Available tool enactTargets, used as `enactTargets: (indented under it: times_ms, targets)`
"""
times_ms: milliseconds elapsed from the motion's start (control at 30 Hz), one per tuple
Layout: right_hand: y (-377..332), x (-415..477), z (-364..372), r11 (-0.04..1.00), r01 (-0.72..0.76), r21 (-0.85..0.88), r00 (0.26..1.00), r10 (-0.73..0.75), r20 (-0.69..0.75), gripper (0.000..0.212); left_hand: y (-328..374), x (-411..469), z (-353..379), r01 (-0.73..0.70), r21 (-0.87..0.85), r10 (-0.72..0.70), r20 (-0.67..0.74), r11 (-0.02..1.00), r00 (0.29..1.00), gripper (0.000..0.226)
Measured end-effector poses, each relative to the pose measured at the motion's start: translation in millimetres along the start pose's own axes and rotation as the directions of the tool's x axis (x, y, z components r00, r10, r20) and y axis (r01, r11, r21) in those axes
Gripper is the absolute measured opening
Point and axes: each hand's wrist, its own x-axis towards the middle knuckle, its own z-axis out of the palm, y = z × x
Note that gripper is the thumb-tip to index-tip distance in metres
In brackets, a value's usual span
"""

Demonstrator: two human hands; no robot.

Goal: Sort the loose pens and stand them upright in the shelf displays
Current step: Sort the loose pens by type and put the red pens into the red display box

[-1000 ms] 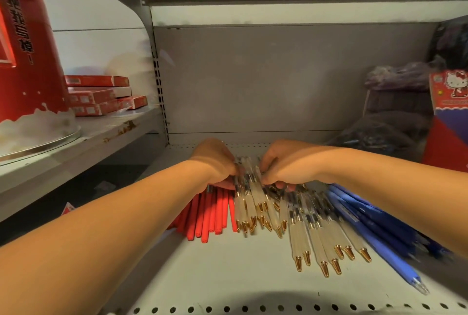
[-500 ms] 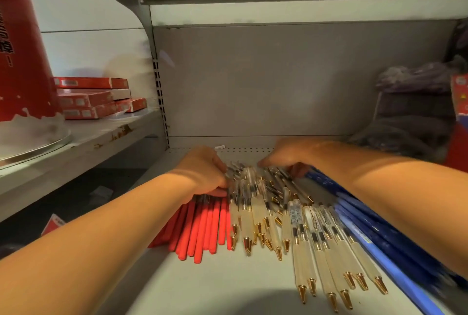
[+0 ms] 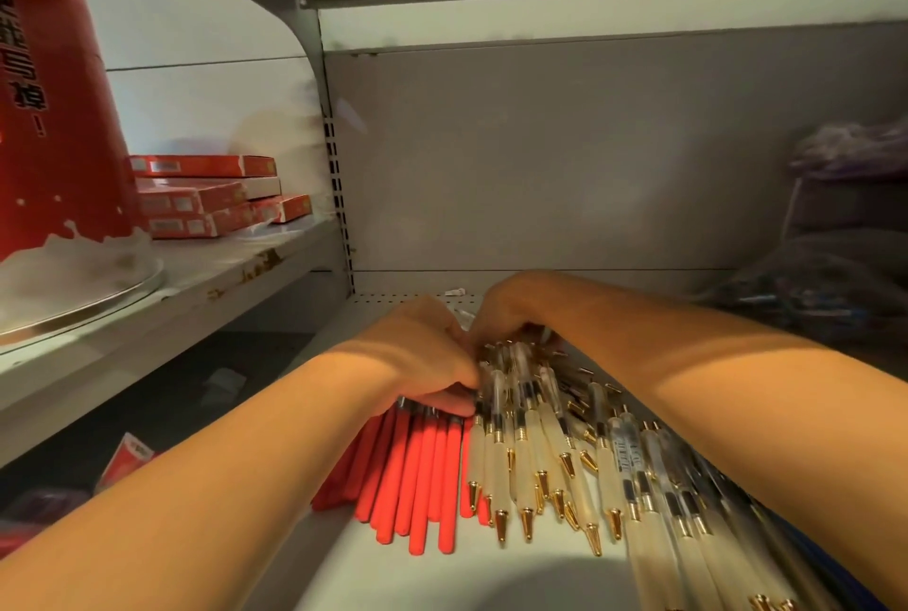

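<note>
My left hand and right hand meet over the far ends of the white pens; their fingers are hidden, so I cannot tell the grip. The pens lie flat on the shelf, tips toward me, beneath both hands.

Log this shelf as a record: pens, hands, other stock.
red pens: lying flat in a bunch, left of the white ones
white pens: lying flat, loosely fanned, gold tips toward the camera
left hand: on the far ends of the red and white pens; fingers hidden
right hand: over the far ends of the white pens; grip unclear
upright pens: none seen
left shelf: red boxes stacked beside a red cone
right rear: dark bags, blurred
</note>
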Motion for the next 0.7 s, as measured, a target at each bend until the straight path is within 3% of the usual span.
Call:
enactTargets:
  times_ms: [133,267,500,700]
  targets:
    - [-9,13,4,0.993,0.048,-0.104,0.996,-0.056,-0.069,0.026,0,0,0,0.008,-0.027,-0.008,-0.017,1.0,1.0,0.01]
    - [-3,16,3,0.992,0.07,-0.102,0.989,-0.082,-0.121,0.024,-1,3,1,0.014,-0.029,-0.015,-0.027,0.999,1.0,0.009]
    - [29,10,-12,0.989,0.068,0.128,0.945,-0.023,-0.326,0.018,-4,5,0,-0.01,-0.019,0.01,-0.027,1.0,1.0,0.009]
    - [71,-19,-38,0.899,0.155,0.41,0.866,0.077,-0.495,0.012,0,3,2,-0.067,0.085,0.073,-0.069,0.994,0.995,0.017]
